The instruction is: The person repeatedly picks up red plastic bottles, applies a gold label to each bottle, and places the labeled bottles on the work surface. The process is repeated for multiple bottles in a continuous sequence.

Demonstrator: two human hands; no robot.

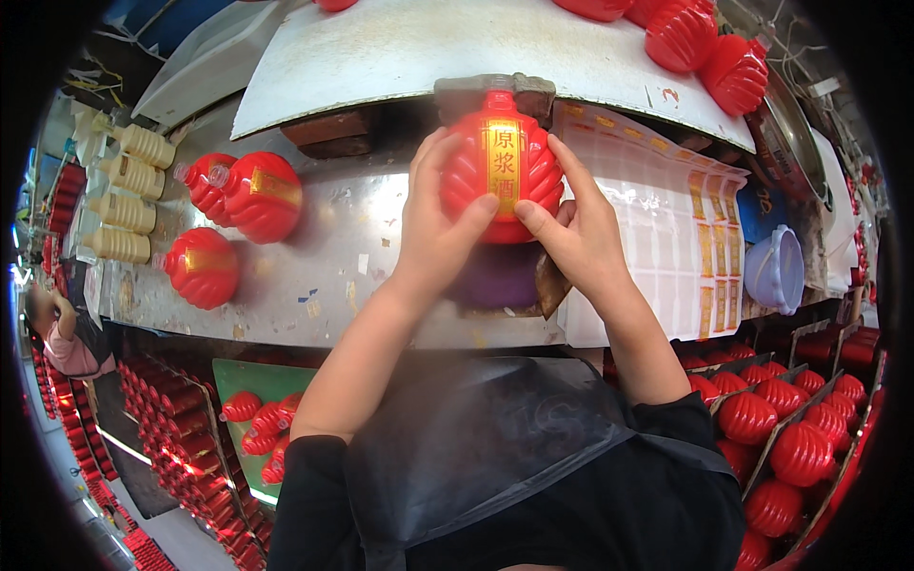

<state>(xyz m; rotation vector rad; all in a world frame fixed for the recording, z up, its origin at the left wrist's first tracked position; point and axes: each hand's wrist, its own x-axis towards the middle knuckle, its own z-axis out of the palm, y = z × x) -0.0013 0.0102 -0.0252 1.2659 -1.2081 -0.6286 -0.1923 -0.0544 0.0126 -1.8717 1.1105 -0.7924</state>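
Note:
A round, ribbed red bottle with a clear neck stands before me at the middle of the metal table, its neck pointing away. Down its front runs a gold label with dark characters. My left hand grips the bottle's left side, its thumb on the label's lower edge. From the right, my right hand clasps the other side, with its thumb pressed near the label's bottom. Under the bottle shows a purple pad. Right of it lies a translucent sheet carrying more gold labels.
More red bottles stand at left beside cream-coloured containers. A white board on bricks spans the back. A lavender bucket is at right. Crates of red bottles flank me below the table; a person is far left.

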